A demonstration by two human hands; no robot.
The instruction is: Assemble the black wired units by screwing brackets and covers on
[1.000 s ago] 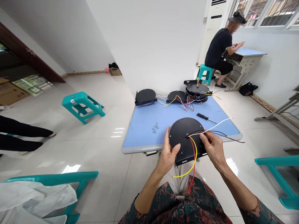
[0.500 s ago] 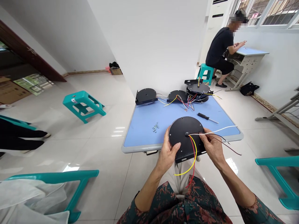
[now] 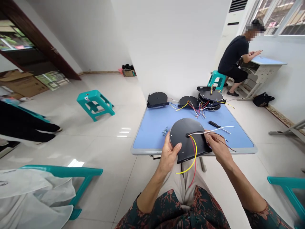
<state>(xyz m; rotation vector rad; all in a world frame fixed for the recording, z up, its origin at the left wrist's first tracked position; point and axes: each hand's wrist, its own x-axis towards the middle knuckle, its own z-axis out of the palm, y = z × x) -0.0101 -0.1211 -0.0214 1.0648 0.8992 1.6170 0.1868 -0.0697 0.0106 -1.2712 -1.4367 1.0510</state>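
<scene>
A round black metal disc with a flanged straight edge is held over the near edge of the blue table. My left hand grips its left side, thumb on the face and fingers out of sight behind. My right hand closes on the right side, close to where white and brown wires pass; its fingertips are partly hidden. From the central hole come a yellow wire, a red wire, a white wire and dark wires. Behind the disc lie small screws and a screwdriver.
Along the table's far side sit another black disc, a wired disc and a stack of discs. Teal stools stand around. A person sits at a desk at the back right.
The camera view has shifted, so the room appears farther right. The disc in my hands has tilted slightly, its flanged edge rising at the right. Both hands keep their hold.
</scene>
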